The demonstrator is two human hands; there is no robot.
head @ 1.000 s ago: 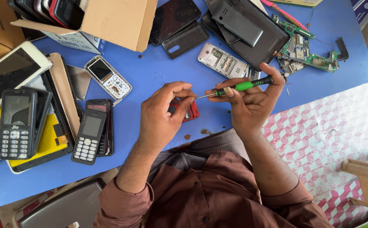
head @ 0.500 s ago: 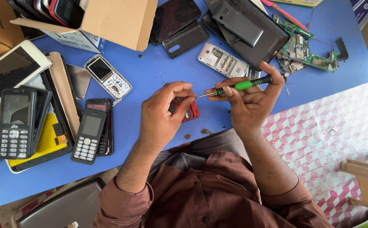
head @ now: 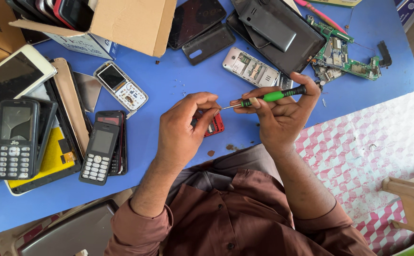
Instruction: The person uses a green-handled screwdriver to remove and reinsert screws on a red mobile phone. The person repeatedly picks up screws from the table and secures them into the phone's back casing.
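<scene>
Phone repair at a cluttered blue table (head: pixel 169 80), seen from above.
The table stands on a pink-and-white patterned floor (head: pixel 358 156) and carries phones, a circuit board (head: pixel 344 59) and a cardboard box (head: pixel 126 21). The left hand (head: pixel 183 130) curls closed over a small red part (head: pixel 214 125) near the table's front edge. The right hand (head: pixel 280 114) grips a green screwdriver (head: pixel 268 97), its tip pointing at the left fingertips (head: pixel 212 110).

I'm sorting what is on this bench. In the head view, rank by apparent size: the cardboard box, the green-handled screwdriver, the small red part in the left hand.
1. cardboard box, largest by far, though cut off by the frame.
2. green-handled screwdriver.
3. small red part, mostly hidden by the left hand, so its full size is unsure.
</scene>
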